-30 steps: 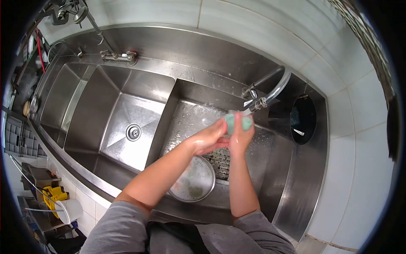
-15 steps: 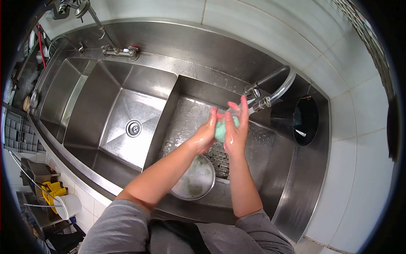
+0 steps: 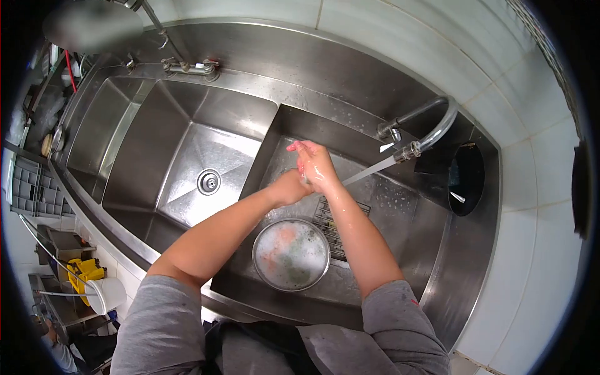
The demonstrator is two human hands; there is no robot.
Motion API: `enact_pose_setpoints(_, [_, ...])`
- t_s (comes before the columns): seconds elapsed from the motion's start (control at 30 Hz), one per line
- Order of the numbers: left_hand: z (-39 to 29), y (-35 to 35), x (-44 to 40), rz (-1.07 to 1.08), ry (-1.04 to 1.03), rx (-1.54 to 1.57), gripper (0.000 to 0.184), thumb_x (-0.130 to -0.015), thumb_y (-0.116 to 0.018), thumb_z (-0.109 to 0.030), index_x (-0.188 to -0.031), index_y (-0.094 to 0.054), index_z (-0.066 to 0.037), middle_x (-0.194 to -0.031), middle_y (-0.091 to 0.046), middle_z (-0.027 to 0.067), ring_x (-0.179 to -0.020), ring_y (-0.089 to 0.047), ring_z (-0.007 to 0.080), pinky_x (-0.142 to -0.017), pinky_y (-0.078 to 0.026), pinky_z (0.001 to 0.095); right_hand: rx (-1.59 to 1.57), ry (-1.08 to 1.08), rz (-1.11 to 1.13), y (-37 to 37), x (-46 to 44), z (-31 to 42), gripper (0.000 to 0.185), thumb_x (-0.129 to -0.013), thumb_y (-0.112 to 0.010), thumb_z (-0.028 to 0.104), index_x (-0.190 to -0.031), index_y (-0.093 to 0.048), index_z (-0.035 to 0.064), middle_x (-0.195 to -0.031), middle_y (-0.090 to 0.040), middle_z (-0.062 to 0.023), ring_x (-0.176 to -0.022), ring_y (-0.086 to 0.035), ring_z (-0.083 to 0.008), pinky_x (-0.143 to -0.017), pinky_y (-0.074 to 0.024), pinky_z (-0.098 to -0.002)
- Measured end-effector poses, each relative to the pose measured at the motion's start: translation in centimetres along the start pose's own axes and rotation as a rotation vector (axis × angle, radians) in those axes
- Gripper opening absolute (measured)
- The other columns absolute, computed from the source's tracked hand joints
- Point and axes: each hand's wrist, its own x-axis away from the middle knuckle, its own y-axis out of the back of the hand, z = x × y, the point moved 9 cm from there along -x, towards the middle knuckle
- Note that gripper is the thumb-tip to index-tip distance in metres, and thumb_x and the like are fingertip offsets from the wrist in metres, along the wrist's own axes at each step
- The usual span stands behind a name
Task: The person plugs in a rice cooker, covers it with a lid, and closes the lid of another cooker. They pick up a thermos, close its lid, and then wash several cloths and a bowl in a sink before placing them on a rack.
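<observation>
**Closely joined: two wet hands above a sink, beside running water**

The right hand point(image 3: 319, 167) folds over the left hand point(image 3: 291, 188), together above the far left part of the right basin point(image 3: 400, 240). A pale bit point(image 3: 305, 180) shows between them; its kind, and whether the fingers clamp on it, I cannot tell.

Wet skin could let it slip into the basin. The stream point(image 3: 373, 170) from the tap point(image 3: 409, 152) runs beside the right wrist, and could splash if an arm knocks it.

Nearer, a round bowl point(image 3: 292, 290) holds white foam point(image 3: 306, 250) with orange-pink and green patches; a bump from a forearm could spill it. At far right, a dark bin point(image 3: 432, 164) contains something with a white end point(image 3: 457, 196). The left basin point(image 3: 177, 178) shows a drain point(image 3: 209, 181).
</observation>
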Motion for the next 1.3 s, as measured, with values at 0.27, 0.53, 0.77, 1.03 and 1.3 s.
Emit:
enact_pose_setpoints(0.27, [1.9, -0.5, 1.0, -0.086, 0.155, -0.3, 0.038, -0.086, -0.052, -0.03, -0.097, -0.064, 0.005, -0.098, -0.063, 0.0291, -0.095, -0.061, 0.0433, -0.083, -0.048, 0.0481, 0.409, 0.053, -0.29, 0.3, -3.3, -6.6, 0.038, -0.095, -0.049, 0.033, -0.081, -0.061, 0.0004, -0.069, -0.061, -0.0169, -0.065, -0.058, -0.0304, -0.065, -0.0458, -0.0396])
enact_pose_setpoints(0.53, [3.8, -1.0, 2.0, -0.077, 0.177, -0.323, 0.044, -0.085, -0.056, -0.029, -0.113, -0.054, 0.004, -0.101, -0.062, 0.0295, -0.098, -0.06, 0.0422, -0.087, -0.047, 0.0469, 0.171, -0.022, -0.266, 1.0, -0.5, -7.8, 0.03, -0.098, -0.047, 0.031, -0.109, -0.046, 0.0037, -0.081, -0.061, -0.0117, -0.076, -0.059, -0.0256, -0.069, -0.0454, -0.0402])
enact_pose_setpoints(0.77, [-0.7, 8.6, 4.4, -0.136, 0.076, -0.174, 0.07, -0.069, -0.079, -0.041, -0.114, -0.055, 0.007, -0.107, -0.062, 0.0206, -0.096, -0.061, 0.0249, -0.085, -0.047, 0.0342, 0.107, 0.105, -0.012, 3.7, 13.2, -7.7, 0.043, -0.094, -0.056, 0.026, -0.13, -0.042, 0.0082, -0.108, -0.056, -0.0077, -0.105, -0.052, -0.0177, -0.091, -0.0416, -0.0305])
enact_pose_setpoints(1.03, [-5.6, 11.3, 9.0, -0.151, 0.021, 0.405, 0.045, -0.091, -0.061, -0.024, -0.126, -0.044, -0.003, -0.098, -0.061, 0.0081, -0.084, -0.061, 0.0148, -0.073, -0.05, 0.0289, 1.168, -0.061, 0.235, -1.9, 20.8, -20.8, 0.032, -0.08, -0.06, 0.012, -0.112, -0.061, 0.0107, -0.115, -0.058, -0.0161, -0.104, -0.058, -0.0334, -0.082, -0.0485, -0.0448])
enact_pose_setpoints(1.3, [-32.9, 23.6, 26.6, -0.62, -0.936, 0.206, 0.065, -0.085, -0.06, -0.038, -0.133, -0.032, -0.005, -0.105, -0.055, 0.0131, -0.092, -0.056, 0.0173, -0.073, -0.048, 0.0287, 1.032, 0.262, 0.135, -2.7, 22.7, -12.1, 0.031, -0.077, -0.063, 0.019, -0.108, -0.06, 0.0138, -0.107, -0.061, -0.0157, -0.103, -0.059, -0.0325, -0.082, -0.0452, -0.0517])
